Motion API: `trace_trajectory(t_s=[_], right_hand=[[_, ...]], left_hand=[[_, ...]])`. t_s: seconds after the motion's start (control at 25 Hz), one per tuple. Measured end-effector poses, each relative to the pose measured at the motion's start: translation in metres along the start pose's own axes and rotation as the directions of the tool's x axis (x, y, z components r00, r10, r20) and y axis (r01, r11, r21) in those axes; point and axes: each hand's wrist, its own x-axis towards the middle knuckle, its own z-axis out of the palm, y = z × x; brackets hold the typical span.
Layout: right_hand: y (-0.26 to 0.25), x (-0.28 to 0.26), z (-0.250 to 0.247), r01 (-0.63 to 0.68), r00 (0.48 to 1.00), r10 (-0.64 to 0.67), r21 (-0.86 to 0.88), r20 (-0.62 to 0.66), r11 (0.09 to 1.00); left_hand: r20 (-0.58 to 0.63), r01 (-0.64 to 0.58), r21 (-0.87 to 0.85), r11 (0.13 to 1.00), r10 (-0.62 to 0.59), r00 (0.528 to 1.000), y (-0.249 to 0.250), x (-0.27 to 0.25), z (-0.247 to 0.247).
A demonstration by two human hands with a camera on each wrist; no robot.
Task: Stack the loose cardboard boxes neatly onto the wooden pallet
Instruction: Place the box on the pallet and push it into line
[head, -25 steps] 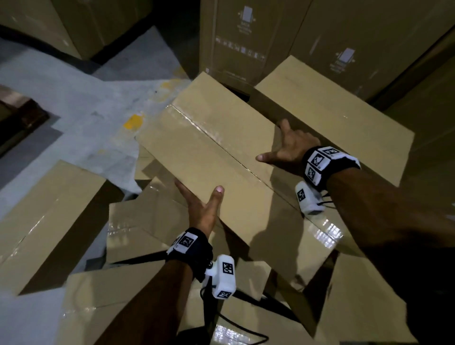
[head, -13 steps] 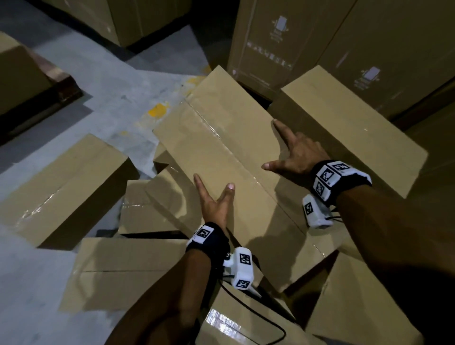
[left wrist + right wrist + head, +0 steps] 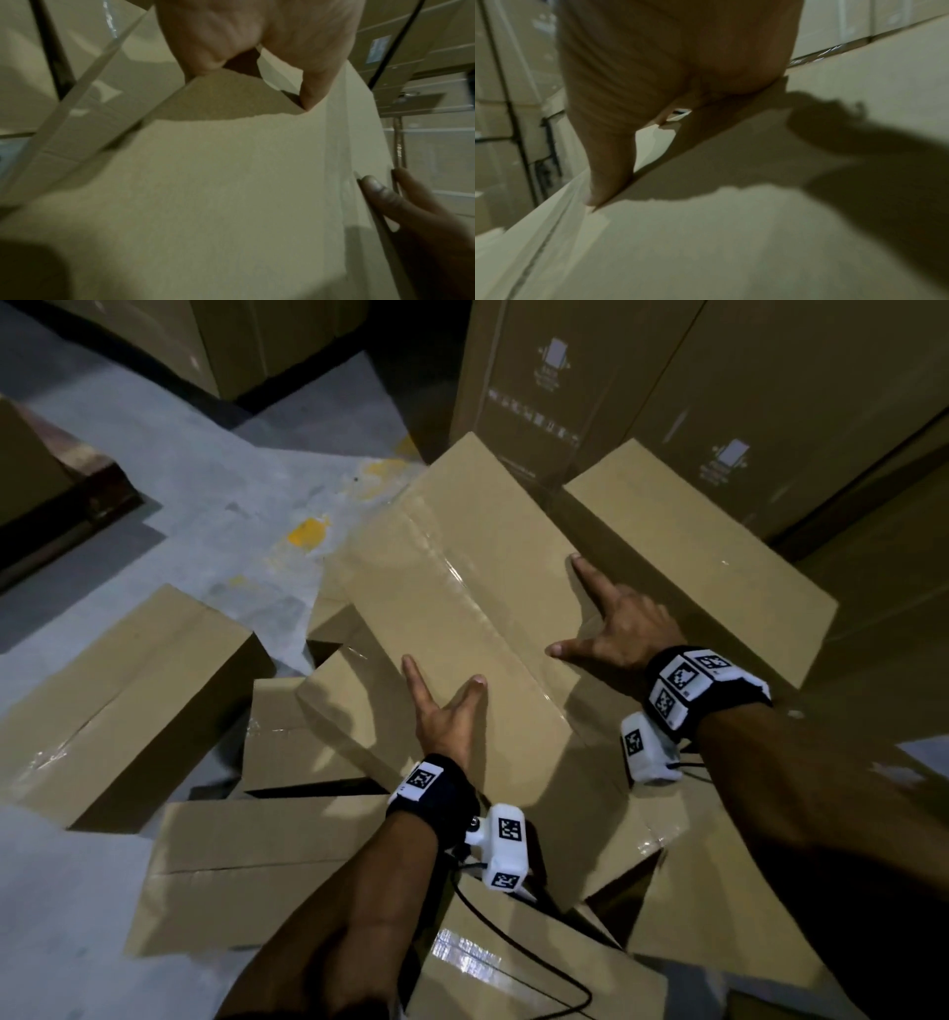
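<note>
A long taped cardboard box [image 3: 462, 618] lies tilted on top of a heap of other boxes, and I hold it between both hands. My left hand [image 3: 442, 690] grips its near left edge, thumb on the top face and index finger stretched along the edge. My right hand [image 3: 590, 618] grips the right long edge the same way. The left wrist view shows the box's top [image 3: 231, 192] under my left hand [image 3: 257, 30], with right-hand fingertips [image 3: 385, 194] at the far edge. A dark wooden pallet [image 3: 102, 485] carrying a box sits at the far left.
Several loose boxes lie around and beneath the held one: one at the left [image 3: 128, 690], one near my feet [image 3: 267, 865], one at the right [image 3: 708, 567]. Tall printed cartons [image 3: 667, 377] stand behind. Grey concrete floor [image 3: 179, 516] is open between the heap and the pallet.
The view has swung so the pallet and the left box show more. My left hand's index finger now stretches further up the box edge. Both hands keep hold of the box.
</note>
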Motion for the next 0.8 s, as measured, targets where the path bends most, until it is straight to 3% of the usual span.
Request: trace_trajectory(t_s=[0.16, 0.44, 0.64, 0.8], right_hand=[[0.008, -0.06, -0.02, -0.066, 0.984, 0.088, 0.146, -0.153, 0.987], [0.006, -0.215, -0.009, -0.077, 0.925, 0.239, 0.473, -0.294, 0.878], [-0.015, -0.337, 0.034, -0.003, 0.9, 0.282, 0.643, -0.332, 0.766], [-0.046, -0.417, 0.054, 0.077, 0.915, 0.241, 0.726, -0.323, 0.683]], left_hand=[[0.148, -0.179, 0.105, 0.978, 0.163, 0.975, 0.032, -0.012, -0.007], [0.383, -0.495, 0.239, 0.835, 0.388, 0.838, 0.072, -0.101, -0.064], [0.391, -0.577, 0.296, 0.761, 0.455, 0.8, 0.063, -0.208, -0.137], [0.36, -0.571, 0.352, 0.741, 0.456, 0.814, 0.053, -0.274, -0.208]])
